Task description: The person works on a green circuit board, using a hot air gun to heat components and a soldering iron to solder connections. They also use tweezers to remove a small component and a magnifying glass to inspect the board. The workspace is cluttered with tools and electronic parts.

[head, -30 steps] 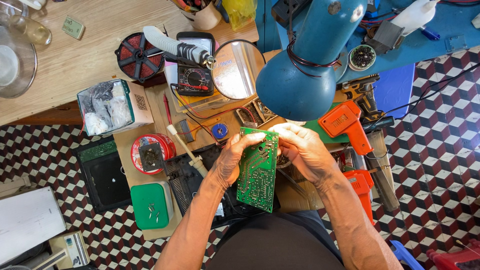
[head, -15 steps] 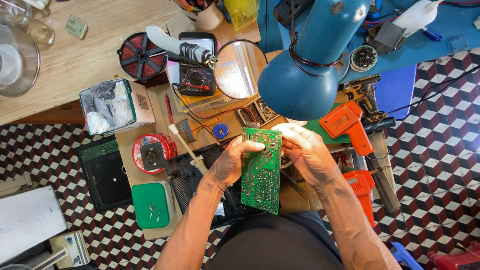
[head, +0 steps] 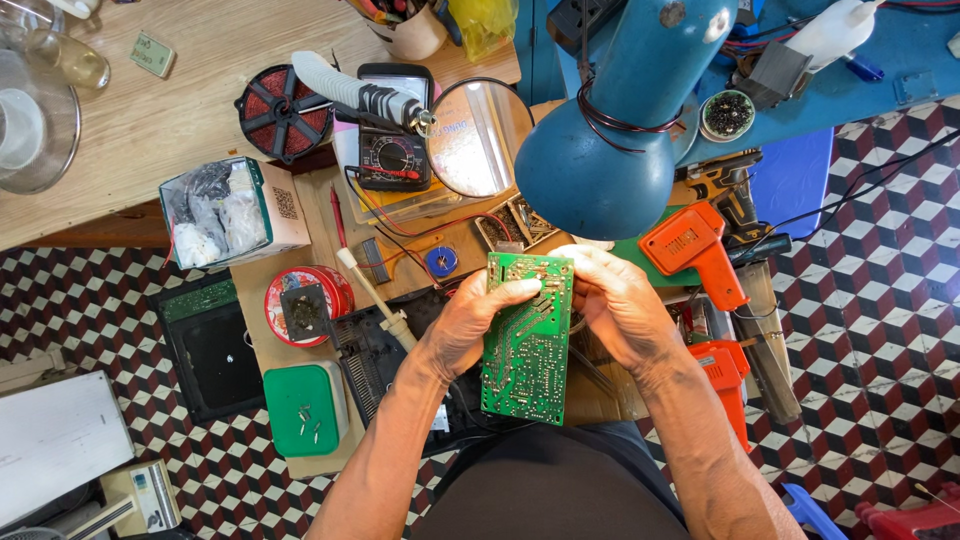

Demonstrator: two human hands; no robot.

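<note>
Green circuit board (head: pixel 528 338) held upright over the lap, solder side facing up toward the camera, just below the blue lamp shade (head: pixel 612 150). Left hand (head: pixel 468 325) clasping the board's left edge, thumb laid across the upper face; right hand (head: pixel 618 305) gripping the top right corner, fingers curled behind. By the look of it, an inspection of the solder tracks in hand, no tool yet lifted. Likely called for next: a steady tilt toward the light, and one hand freed for an iron, with the board kept firm in the other.

Cluttered wooden surface (head: pixel 180 100) beyond: round magnifying glass (head: pixel 478 136) on its arm, analogue multimeter (head: pixel 392 155) just left of it, red copper coil (head: pixel 282 113) farther left, cardboard box (head: pixel 232 212) stuffed with plastic bags. Nearer, a red round tin (head: pixel 307 303), a green plastic case (head: pixel 305 408) holding small screws, a cream-handled tool (head: pixel 375 298). To the right, an orange soldering gun (head: pixel 695 250) and a second orange tool (head: pixel 724 375) below it. Underneath, a checkered floor (head: pixel 870 300) of red, black and white tiles.
</note>
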